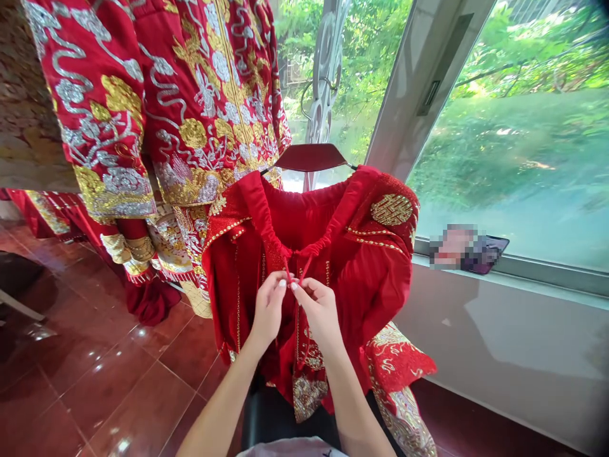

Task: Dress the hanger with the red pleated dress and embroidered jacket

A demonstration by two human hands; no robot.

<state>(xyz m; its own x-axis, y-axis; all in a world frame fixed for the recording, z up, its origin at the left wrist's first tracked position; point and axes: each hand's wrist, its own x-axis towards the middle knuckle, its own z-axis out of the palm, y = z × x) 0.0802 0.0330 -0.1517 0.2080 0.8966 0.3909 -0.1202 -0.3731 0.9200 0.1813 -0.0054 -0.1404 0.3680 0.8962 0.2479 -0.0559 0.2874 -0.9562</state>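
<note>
A red garment (pixel 375 279) with gold beading and embroidery hangs from a dark red hanger (pixel 311 157) in front of me. Its gathered neckline ends in two thin red drawstrings (pixel 307 266) at the front. My left hand (pixel 271 303) pinches a drawstring just below the neckline. Right beside it, my right hand (pixel 318 308) pinches the other one, and the fingertips of both hands nearly touch where the strings meet. Whether a knot lies between the fingers I cannot make out. The loose string ends hang down over the garment's front.
Embroidered red and gold jackets (pixel 209 95) hang close on the left. A window (pixel 518 146) stands behind, with a phone (pixel 485 254) and a blurred item on its sill (pixel 537 282). Below the garment is a black seat (pixel 266 412). The floor (pixel 128 387) is reddish tile.
</note>
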